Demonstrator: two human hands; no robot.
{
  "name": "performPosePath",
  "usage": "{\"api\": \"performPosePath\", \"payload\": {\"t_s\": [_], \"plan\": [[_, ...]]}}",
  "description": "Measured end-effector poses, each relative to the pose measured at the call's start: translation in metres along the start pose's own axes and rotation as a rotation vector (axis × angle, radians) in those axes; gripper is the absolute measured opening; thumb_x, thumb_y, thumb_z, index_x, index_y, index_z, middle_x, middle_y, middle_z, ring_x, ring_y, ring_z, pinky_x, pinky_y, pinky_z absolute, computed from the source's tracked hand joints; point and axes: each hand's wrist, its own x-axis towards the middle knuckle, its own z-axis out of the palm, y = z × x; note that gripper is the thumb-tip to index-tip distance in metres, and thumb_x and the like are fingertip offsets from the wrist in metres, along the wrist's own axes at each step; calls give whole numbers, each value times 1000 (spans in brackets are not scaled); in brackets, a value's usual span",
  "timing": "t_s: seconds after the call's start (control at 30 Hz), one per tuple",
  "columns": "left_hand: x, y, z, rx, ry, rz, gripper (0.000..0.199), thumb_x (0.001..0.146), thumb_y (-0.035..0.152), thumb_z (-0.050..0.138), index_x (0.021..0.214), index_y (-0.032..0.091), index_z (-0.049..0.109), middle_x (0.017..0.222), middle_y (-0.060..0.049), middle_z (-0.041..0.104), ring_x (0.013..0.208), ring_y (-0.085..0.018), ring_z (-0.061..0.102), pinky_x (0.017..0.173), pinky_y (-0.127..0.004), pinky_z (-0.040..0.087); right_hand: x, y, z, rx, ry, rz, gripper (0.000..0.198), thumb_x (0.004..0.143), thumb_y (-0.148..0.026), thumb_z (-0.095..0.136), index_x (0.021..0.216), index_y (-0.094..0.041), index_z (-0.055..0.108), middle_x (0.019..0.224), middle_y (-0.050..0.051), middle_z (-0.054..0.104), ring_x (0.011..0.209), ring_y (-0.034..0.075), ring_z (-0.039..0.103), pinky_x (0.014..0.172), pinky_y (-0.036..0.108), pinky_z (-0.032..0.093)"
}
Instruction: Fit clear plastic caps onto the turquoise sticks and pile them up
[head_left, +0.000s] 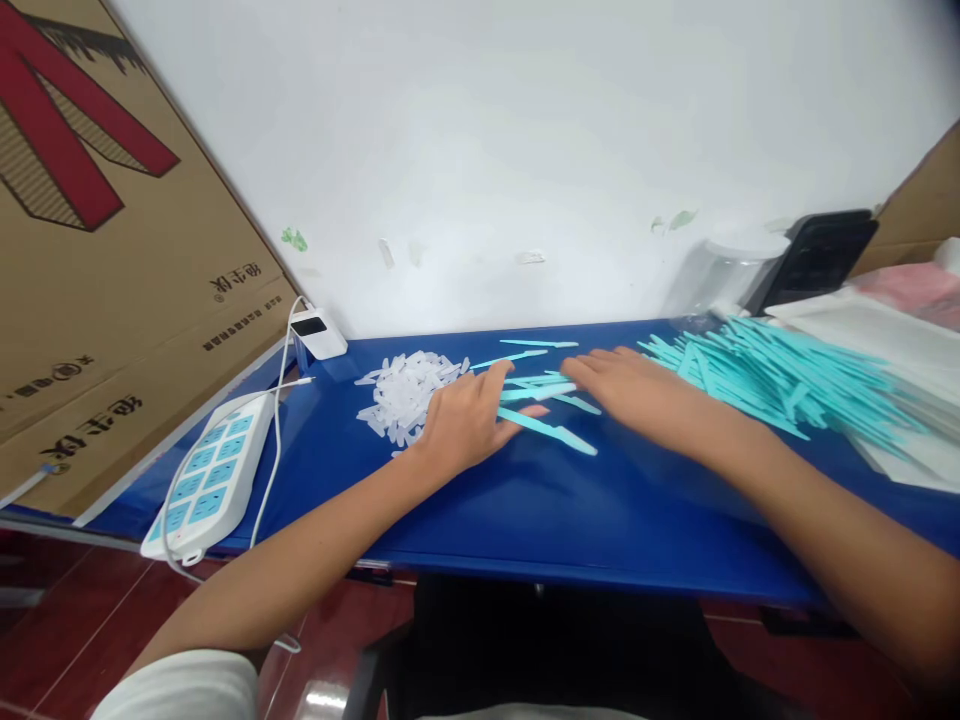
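My left hand point(465, 415) is closed, thumb against fingers, on a few slim turquoise eyebrow razors point(551, 430) that stick out to the right. Facing it, my right hand point(630, 385) has its fingers together at the whitish end of one razor point(559, 391); its thumb is hidden. Two loose razors point(536, 344) lie on the blue table just behind the hands. Left of my left hand spreads a pile of small translucent white blade caps point(412, 390). A large heap of turquoise razors point(780, 380) lies beyond my right forearm.
A white power strip point(217, 470) with a cable and a small white device point(319, 333) are at the left, beside a big cardboard box point(150, 300). At the back right stand a clear jar point(731, 275) and a dark phone point(817, 255). A white wall borders the blue table point(525, 530).
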Motion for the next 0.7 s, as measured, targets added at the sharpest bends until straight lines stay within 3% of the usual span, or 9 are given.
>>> {"api": "performPosePath", "payload": {"t_s": [0.13,0.27,0.43,0.6,0.7], "plan": [[-5,5,5,-33,68,110,53,91,70,64,100,17,67,83,-8,71,79,-26,67,63,-34,41,1,-19,-2,18,62,-107,36,94,1,50,120,-19,64,107,10,72,92,26,62,78,35,33],[-6,6,13,-133,24,80,43,99,53,61,73,20,56,68,-4,61,65,-19,57,58,-32,34,2,-28,-5,114,107,-229,33,95,2,50,114,-19,67,103,9,70,87,23,62,76,33,37],[-5,2,16,-199,-128,198,30,106,39,52,85,19,61,86,-7,68,78,-22,63,62,-33,38,-2,-27,-13,212,96,-208,39,94,2,49,120,-18,69,104,10,72,87,23,66,73,32,41],[-3,-2,13,-401,-417,199,26,108,43,51,107,21,65,93,-6,75,81,-22,72,66,-28,45,-4,-25,-17,471,-26,-150,22,106,-23,52,112,-22,73,97,9,73,80,23,68,64,30,41],[-2,-2,12,-460,-457,197,25,109,40,47,115,23,65,94,-5,77,82,-22,73,68,-27,47,-4,-23,-17,590,-55,-128,25,107,-28,51,111,-23,75,97,8,74,81,23,69,68,31,44]]}}
